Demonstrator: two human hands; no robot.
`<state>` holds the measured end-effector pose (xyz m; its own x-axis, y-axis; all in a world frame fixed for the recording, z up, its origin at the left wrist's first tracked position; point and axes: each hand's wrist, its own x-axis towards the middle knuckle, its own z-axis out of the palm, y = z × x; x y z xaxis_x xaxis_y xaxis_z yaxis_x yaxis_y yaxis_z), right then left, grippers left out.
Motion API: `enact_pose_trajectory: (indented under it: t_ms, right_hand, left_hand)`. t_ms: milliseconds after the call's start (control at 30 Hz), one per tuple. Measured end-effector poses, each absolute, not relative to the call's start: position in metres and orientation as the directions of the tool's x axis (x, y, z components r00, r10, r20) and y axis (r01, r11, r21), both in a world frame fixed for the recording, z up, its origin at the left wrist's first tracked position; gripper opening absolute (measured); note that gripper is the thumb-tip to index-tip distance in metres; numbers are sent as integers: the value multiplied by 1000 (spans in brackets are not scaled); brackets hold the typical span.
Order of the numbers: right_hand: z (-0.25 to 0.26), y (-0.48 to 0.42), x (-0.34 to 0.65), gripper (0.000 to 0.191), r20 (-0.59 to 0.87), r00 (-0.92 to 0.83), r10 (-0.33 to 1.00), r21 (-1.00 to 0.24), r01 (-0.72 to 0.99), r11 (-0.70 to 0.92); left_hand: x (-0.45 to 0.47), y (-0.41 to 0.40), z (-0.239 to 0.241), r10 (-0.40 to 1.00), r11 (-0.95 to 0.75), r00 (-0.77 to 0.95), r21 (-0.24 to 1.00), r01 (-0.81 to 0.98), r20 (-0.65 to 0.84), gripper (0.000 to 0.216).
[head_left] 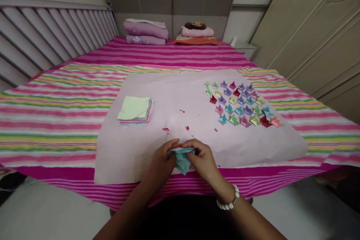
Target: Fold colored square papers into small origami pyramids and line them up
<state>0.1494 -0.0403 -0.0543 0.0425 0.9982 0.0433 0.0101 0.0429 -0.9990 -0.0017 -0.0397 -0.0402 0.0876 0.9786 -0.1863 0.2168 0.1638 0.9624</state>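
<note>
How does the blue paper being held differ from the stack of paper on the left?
Place: the blue paper is held between the left hand and right hand; the stack of paper lies on the large pale sheet, with neither hand on it.
Shape: the blue paper is folded and narrows to a point; the stack's top sheet is spread broad.
Colour: the blue paper shows light blue; the stack has a pale yellow-green top and multicoloured edges.

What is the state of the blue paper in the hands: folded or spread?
Folded: the blue paper shows creases and narrows to a point, held between the left hand and right hand.
</note>
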Motion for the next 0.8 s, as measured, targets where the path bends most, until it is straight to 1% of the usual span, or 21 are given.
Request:
enact_pose_trajectory:
  t_ms: [67, 133, 200, 300, 367, 433, 467, 567, 633, 733, 800]
  right_hand:
    - [-53, -40, 149, 18, -79, 28, 996, -989, -130, -75]
    - [-51, -40, 150, 13, -188, 13, 982, -949, -261, -178]
    - [-49, -40, 150, 10, -247, -4, 969, -899, -373, -230]
    - [-46, -38, 152, 11, -274, -56, 960, -821, -507, -264]
    - [-44, -37, 153, 14, -283, -89, 955, -778, -561, -283]
    - [-42, -37, 154, 18, -287, -104, 952, -758, -583, -292]
    - [-42, -37, 154, 21, -284, -113, 952, -757, -583, -295]
    - [-45, -39, 154, 33, -239, -136, 962, -799, -535, -274]
    - [-49, -41, 152, 43, -204, -172, 964, -838, -478, -262]
    - [-56, -44, 148, 42, -161, -235, 958, -871, -423, -250]
    - [-58, -46, 146, 47, -122, -274, 954, -881, -412, -231]
  left_hand:
    - [-3, -37, -38, 966, 226, 102, 969, 103, -237, 44]
    - [-5, -34, -36, 936, 326, 147, 945, -28, -319, 33]
    - [-8, -32, -33, 910, 393, 206, 906, -158, -359, 25]
    - [-12, -31, -31, 896, 409, 310, 864, -292, -319, 31]
    - [-13, -32, -31, 895, 380, 361, 870, -314, -261, 38]
    - [-13, -32, -32, 910, 336, 344, 897, -286, -232, 47]
    - [-12, -32, -34, 924, 315, 303, 914, -257, -233, 46]
    - [-9, -32, -37, 954, 282, 154, 944, -169, -257, 24]
    - [-6, -33, -38, 954, 289, 130, 944, -162, -269, 22]
    - [-3, -34, -38, 949, 306, 140, 933, -188, -283, 25]
    - [-3, -35, -38, 952, 303, 101, 936, -182, -289, 26]
